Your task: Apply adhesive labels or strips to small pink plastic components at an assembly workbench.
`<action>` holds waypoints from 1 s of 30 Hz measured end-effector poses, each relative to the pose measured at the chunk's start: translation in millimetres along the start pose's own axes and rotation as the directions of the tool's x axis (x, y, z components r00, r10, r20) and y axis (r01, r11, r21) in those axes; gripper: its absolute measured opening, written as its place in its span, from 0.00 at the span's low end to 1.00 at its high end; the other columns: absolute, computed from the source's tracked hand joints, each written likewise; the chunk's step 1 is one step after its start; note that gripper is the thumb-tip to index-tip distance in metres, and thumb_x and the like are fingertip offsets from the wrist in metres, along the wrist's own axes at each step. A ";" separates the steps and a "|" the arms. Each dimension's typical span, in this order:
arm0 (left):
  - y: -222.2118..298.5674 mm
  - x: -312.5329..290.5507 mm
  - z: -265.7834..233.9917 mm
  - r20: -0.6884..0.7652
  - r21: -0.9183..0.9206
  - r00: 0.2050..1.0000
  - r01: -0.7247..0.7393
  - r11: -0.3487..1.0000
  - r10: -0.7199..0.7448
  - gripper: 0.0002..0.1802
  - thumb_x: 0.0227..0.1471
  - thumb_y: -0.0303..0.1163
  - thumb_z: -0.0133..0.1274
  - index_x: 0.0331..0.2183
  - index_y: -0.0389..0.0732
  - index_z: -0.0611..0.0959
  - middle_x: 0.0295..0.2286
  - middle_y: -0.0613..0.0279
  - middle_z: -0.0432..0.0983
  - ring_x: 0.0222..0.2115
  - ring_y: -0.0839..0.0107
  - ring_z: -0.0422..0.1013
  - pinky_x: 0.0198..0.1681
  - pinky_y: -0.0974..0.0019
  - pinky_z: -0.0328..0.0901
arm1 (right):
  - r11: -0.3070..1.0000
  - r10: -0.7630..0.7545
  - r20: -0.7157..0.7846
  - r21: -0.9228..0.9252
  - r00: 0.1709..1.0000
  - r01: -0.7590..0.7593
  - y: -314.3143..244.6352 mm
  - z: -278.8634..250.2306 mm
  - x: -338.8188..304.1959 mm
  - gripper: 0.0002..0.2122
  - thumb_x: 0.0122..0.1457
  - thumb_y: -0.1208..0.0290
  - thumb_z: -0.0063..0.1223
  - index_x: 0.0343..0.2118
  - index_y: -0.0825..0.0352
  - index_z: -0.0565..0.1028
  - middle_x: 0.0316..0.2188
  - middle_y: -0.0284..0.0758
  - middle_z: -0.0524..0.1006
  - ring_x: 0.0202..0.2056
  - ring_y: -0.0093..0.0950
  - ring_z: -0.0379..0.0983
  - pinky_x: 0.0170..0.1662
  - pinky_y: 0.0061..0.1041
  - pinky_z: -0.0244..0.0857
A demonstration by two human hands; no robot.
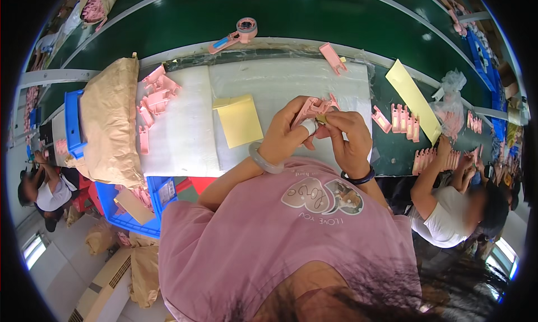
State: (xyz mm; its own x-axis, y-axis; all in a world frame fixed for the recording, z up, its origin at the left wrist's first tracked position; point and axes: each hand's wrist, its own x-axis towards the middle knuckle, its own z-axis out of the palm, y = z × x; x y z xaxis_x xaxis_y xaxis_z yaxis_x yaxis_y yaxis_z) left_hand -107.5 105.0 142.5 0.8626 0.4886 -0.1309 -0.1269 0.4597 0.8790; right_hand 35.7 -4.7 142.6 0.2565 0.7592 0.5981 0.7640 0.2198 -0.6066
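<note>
My left hand (280,134) is closed around a pink plastic part (310,109) with a hollow, frame-like shape, held just in front of my chest. White tape or a bandage wraps one of its fingers. My right hand (352,140) meets it from the other side, thumb and fingers pinched against the part. Something small and yellowish shows at those fingertips, too small to name. On the table's white foam sheet (179,120), a yellow paper sheet (241,123) with a folded upper edge lies left of my hands.
Loose pink parts (158,98) lie at left beside a brown paper bag (112,114). A tape roll (246,26) on a pink holder sits at the back. Rows of pink parts (404,122) and a long yellow strip (412,98) are at right, near a co-worker's arm (428,182). A blue crate (151,224) stands lower left.
</note>
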 end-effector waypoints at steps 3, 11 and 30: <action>-0.8 0.6 1.3 0.023 0.000 1.000 0.003 1.000 -0.003 0.35 0.39 0.16 0.32 0.54 0.32 0.68 0.46 0.54 0.70 0.34 0.71 0.71 0.28 0.69 0.71 | 0.998 0.041 -0.030 0.044 0.999 -0.040 -1.1 0.9 -1.4 0.14 0.45 0.86 0.61 0.36 0.67 0.77 0.35 0.36 0.78 0.33 0.32 0.74 0.33 0.27 0.66; -5.6 1.8 1.6 0.049 -0.019 0.998 -0.036 0.999 0.037 0.27 0.47 0.19 0.40 0.52 0.37 0.71 0.42 0.64 0.72 0.36 0.80 0.70 0.27 0.76 0.71 | 0.999 0.013 -0.033 0.040 0.999 -0.012 4.1 1.1 -4.5 0.16 0.40 0.87 0.61 0.35 0.66 0.78 0.33 0.34 0.77 0.32 0.32 0.73 0.32 0.26 0.65; -5.8 0.5 4.5 0.036 0.060 0.998 -0.048 0.997 0.046 0.28 0.46 0.19 0.41 0.52 0.36 0.72 0.42 0.64 0.72 0.39 0.79 0.70 0.31 0.76 0.70 | 1.000 0.008 -0.028 0.021 1.000 -0.008 7.2 1.4 -4.1 0.15 0.40 0.86 0.61 0.34 0.66 0.79 0.31 0.34 0.77 0.31 0.33 0.72 0.32 0.28 0.65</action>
State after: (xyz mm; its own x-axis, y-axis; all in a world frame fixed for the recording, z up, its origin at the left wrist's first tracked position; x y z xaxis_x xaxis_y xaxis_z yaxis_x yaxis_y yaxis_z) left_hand -104.1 99.2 139.5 0.8727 0.4826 -0.0738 -0.1387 0.3899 0.9103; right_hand 39.3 -5.4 135.1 0.2792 0.7436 0.6076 0.7492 0.2271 -0.6222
